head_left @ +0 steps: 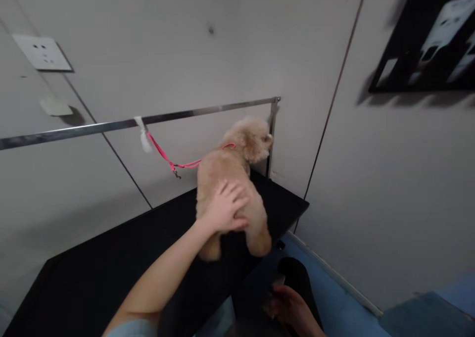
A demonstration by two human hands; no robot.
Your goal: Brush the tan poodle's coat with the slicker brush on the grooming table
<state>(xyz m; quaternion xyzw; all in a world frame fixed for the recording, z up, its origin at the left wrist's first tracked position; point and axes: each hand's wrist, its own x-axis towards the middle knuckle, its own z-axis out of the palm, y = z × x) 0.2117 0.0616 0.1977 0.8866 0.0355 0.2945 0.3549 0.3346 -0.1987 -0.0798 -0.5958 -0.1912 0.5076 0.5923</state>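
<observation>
A fluffy, light-tan curly-coated dog stands on the black table, its rear toward me and its head turned right. My left hand lies on its lower back, fingers spread over the fur. A pink leash loops round the dog's neck and runs left to the metal rail; a small metal clip hangs from it. Low in front of me, past the table's near edge, my right hand is curled in shadow. Blur and darkness hide what it holds; a small pale patch shows by its fingers.
A metal rail runs along the back, with a white tie around it. Walls close in behind and at right. A black wall rack hangs upper right, a socket upper left. Blue floor lies right of the table.
</observation>
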